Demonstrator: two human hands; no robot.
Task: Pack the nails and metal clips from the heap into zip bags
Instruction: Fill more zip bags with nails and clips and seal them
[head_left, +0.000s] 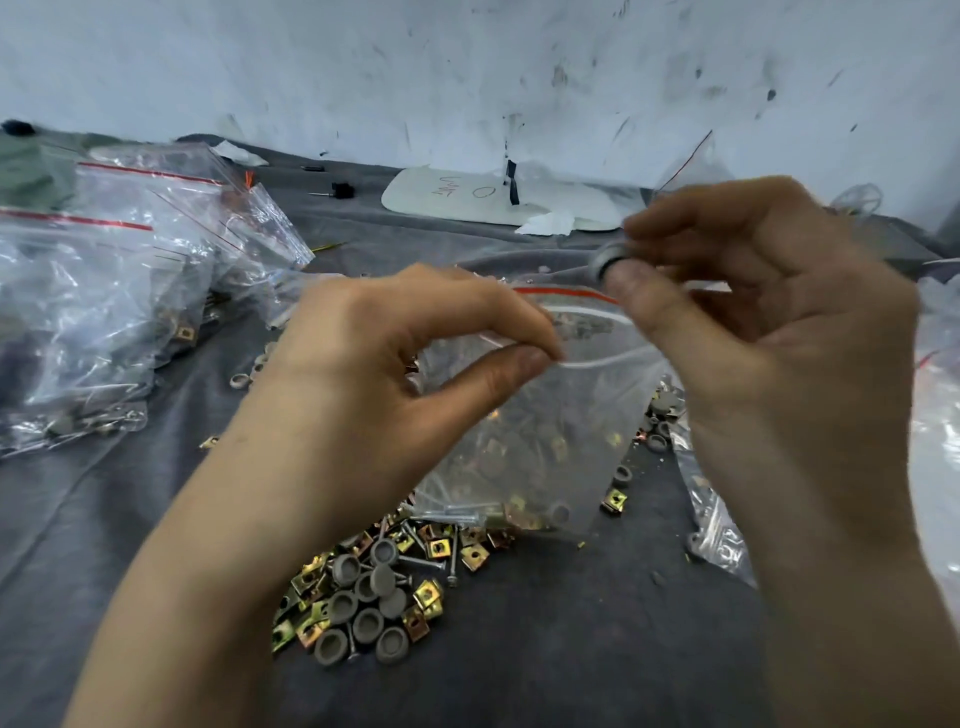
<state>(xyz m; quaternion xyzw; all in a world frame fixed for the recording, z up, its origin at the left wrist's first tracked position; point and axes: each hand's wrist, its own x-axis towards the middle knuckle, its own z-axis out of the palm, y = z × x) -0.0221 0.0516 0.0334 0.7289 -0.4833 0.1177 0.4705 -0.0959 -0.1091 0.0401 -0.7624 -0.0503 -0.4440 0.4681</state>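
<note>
Zip bag (540, 431) hangs between the two hands, mouth open, red strip along the far lip, white zip track on the near lip. Contents visible through the plastic: gold metal clips and a few nails low in the bag, plus a grey cap near the bottom corner.

Left hand (395, 358): thumb and forefinger pinched on the near lip of the bag, holding the mouth open. Other fingers curled under.

Right hand (753, 322): thumb and fingers clamped on a small grey round cap (608, 260), held just above the far edge of the bag mouth. Blurred, so can't tell if a nail shank is attached.

Heap (374, 592) sits on the bench below the left wrist and under the bag's bottom edge: gold square clips, grey round-capped nails, a few bare silver shanks. Bag's lower corner looks to rest just on the top of the heap.

Loose strays (618, 493): caps and a clip scattered on the dark grey cloth (519, 649) under the right hand.

Left of the left hand: pile of filled zip bags (104, 291), red strips, clips visible inside. Right of the right hand: more clear bags (727, 535), partly cut off.

Beyond the hands: white sheet (457, 197) with handwriting, black tape on it, against the scuffed white wall (467, 67).
</note>
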